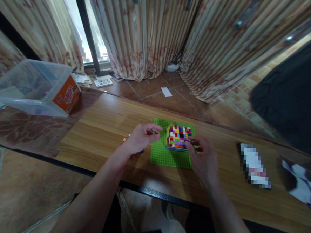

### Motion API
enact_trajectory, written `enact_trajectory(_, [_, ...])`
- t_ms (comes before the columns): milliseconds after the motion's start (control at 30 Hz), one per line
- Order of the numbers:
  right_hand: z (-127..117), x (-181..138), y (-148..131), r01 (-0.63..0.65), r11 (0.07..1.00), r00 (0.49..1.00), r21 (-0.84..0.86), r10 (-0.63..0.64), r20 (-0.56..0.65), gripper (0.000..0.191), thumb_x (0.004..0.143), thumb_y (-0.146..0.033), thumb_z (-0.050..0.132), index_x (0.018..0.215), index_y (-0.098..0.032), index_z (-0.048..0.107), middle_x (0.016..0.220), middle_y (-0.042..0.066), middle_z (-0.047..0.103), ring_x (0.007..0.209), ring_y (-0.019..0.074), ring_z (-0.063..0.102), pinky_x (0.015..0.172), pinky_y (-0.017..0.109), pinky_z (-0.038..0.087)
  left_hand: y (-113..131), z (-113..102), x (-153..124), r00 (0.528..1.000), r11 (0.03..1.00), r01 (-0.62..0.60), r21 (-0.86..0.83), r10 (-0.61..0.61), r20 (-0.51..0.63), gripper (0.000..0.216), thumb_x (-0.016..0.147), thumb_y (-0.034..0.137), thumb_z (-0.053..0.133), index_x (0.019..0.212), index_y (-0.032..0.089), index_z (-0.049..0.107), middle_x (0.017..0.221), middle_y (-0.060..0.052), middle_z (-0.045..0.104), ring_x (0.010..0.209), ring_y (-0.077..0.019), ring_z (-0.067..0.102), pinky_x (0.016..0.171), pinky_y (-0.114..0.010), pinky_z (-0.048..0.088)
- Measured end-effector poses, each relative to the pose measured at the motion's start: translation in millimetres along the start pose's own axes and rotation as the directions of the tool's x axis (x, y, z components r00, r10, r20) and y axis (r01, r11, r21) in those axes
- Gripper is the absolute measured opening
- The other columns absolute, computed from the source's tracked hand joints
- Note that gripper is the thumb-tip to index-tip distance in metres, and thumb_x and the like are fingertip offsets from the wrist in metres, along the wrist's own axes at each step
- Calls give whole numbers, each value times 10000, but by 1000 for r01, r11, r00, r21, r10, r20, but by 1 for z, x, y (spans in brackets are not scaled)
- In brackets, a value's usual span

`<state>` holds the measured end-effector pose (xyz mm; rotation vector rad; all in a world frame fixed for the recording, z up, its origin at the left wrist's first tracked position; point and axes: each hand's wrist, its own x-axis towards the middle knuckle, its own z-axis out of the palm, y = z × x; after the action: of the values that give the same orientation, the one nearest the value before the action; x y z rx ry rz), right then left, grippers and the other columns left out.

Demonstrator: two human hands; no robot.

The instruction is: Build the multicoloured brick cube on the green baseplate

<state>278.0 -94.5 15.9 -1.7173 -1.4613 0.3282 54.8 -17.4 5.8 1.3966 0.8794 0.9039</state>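
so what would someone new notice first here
A multicoloured brick block stands out, sitting on a bright green baseplate in the middle of the wooden table. The right hand touches the block's right side, and the left hand sits at the baseplate's left edge with its fingers drawn together. A clear plastic bin lies at the far left.

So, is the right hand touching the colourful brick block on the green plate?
Touching. The head view shows the right hand with its fingertips lying against the right side of the colourful brick block, with no gap between them.
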Motion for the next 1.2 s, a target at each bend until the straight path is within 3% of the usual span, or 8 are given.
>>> enact_trajectory(167, [2, -1, 1, -8, 1000, 1000, 8, 8, 12, 292, 867, -446, 613, 990, -192, 689, 1002, 103, 647, 845, 210, 625, 718, 378, 531, 4, 1, 0, 999, 999, -33, 20, 33, 3, 193, 746, 174, 717, 939, 176, 725, 881, -27, 728, 808, -124, 649, 825, -309, 510])
enact_trajectory(500, [3, -2, 2, 14, 1000, 1000, 12, -14, 26, 273, 889, -416, 604, 1032, -196, 680, 1015, 99, 646, 845, 212, 630, 712, 384, 548, 10, 18, -7, 987, 990, -117, -79, 125, 100, 184, 778, 186, 703, 959, 171, 728, 933, -43, 752, 855, -140, 681, 850, -306, 532])
enact_trajectory(667, [-4, -6, -14, 267, 964, 957, -21, -268, -110, 166, 921, -297, 588, 1022, -244, 709, 1112, 90, 621, 1035, 223, 623, 881, 421, 542, 10, 18, -7, 987, 986, -112, -125, 125, 99, 196, 781, 193, 715, 974, 164, 724, 940, -48, 754, 854, -141, 684, 851, -300, 531])
enact_trajectory(833, [4, -16, -27, 431, 900, 902, 67, -431, -18, 218, 912, -208, 609, 1085, -310, 693, 1173, 56, 598, 1063, 203, 616, 920, 426, 540, 11, 19, -8, 984, 979, -62, -192, 92, 152, 242, 774, 198, 734, 1012, 163, 712, 929, -38, 750, 838, -133, 684, 839, -286, 526])
enact_trajectory(1200, [9, -19, -29, 446, 890, 884, 94, -455, 109, 235, 946, -208, 572, 1117, -312, 694, 1172, 59, 612, 1074, 203, 600, 922, 426, 526, 18, 23, -13, 972, 982, 52, -184, -8, 235, 359, 736, 193, 764, 1084, 165, 682, 811, -4, 719, 737, -113, 656, 735, -251, 502])
